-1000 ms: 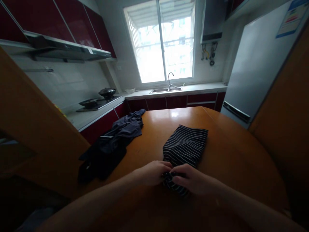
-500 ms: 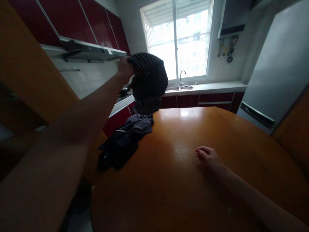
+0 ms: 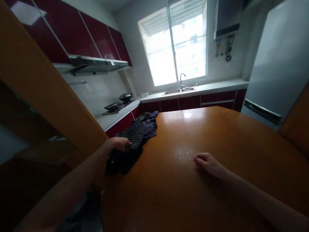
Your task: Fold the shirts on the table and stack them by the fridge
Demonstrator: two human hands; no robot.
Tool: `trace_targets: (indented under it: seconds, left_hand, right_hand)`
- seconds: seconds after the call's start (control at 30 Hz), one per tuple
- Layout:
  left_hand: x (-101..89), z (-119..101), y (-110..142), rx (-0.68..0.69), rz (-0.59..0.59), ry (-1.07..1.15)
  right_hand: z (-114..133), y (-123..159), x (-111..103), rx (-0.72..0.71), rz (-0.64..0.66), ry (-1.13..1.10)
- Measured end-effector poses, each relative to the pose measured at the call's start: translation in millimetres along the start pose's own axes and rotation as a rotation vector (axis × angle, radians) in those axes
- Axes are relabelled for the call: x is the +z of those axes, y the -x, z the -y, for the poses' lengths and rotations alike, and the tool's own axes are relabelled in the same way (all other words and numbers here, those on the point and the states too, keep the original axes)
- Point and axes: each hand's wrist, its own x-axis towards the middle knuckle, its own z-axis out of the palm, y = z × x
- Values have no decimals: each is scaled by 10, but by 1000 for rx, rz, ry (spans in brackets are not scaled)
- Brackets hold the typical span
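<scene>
A black garment with thin white stripes (image 3: 136, 132) lies on the pile of dark clothes at the table's left edge. My left hand (image 3: 119, 143) is at its near end, fingers closed on the cloth. Dark bluish-grey cloth (image 3: 151, 124) shows beside and beyond the stripes, and a black garment (image 3: 127, 162) sticks out below on the near side. My right hand (image 3: 207, 163) rests near the middle of the wooden table (image 3: 173, 187), its fingers curled in with nothing seen in them.
Behind the table runs a counter with a sink (image 3: 180, 90) and tap. A pan (image 3: 111, 107) and a lidded pot (image 3: 125, 97) are on the stove at left, below the range hood (image 3: 98, 64). A fridge (image 3: 272, 71) stands at right; a wooden frame (image 3: 55, 100) rises at left.
My left hand has come down with the striped garment from in front of the window onto the clothes pile. My right hand stays curled on the table. The view has tilted slightly.
</scene>
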Motion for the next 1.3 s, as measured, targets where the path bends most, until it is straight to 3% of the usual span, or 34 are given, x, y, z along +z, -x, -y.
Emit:
trace_targets:
  seconds: [0.07, 0.13, 0.27, 0.33, 0.4, 0.47, 0.63, 0.7, 0.77, 0.87, 0.97, 1.03, 1.1, 1.17, 1.3]
  left_hand:
    - [112, -97, -26, 20, 60, -2]
    - [357, -366, -85, 65, 87, 27]
    - [1230, -1321, -139, 122, 23, 195]
    - [1662, -1765, -90, 136, 100, 183]
    - [1947, -2040, -32, 194, 111, 166]
    - [2068, -2146, -6, 261, 94, 152]
    - [2056, -2267, -105, 313, 83, 153]
    - [2056, -2457, -168, 350, 106, 170]
    - [2060, -2742, -209, 449, 106, 218]
    - [2038, -3253, -216, 691, 32, 345]
    - [1997, -3765, -204, 931, -42, 483]
    - [1980, -4097, -183, 1066, -38, 574]
    - [1970, -4425, -131, 1158, -18, 646]
    - [1970, -4746, -46, 1240, 24, 682]
    - [2053, -5299, 125, 1470, 207, 592]
  right_hand:
    - [-45, -14, 15, -34, -38, 89]
    - [-82, -30, 19, -108, -132, 263]
    - [-118, -50, 37, -178, -287, 674]
    - [-108, -44, 69, -159, -239, 821]
    - [-79, -34, 116, -154, -140, 907]
    - [-43, -32, 174, -160, -65, 936]
    - [0, -47, 287, -141, -33, 893]
    - [39, 51, 237, -108, -76, 852]
    - [157, 321, 63, -99, -155, 797]
    - [549, 1147, -401, -141, -303, 760]
    - [1094, 2371, -823, -57, -523, 811]
    - [1385, 3271, -934, 93, -748, 831]
    - [1508, 4175, -879, 262, -1070, 908]
    - [1426, 5052, -666, 431, -1413, 987]
    - [760, 6515, 155, 829, -1972, 1054]
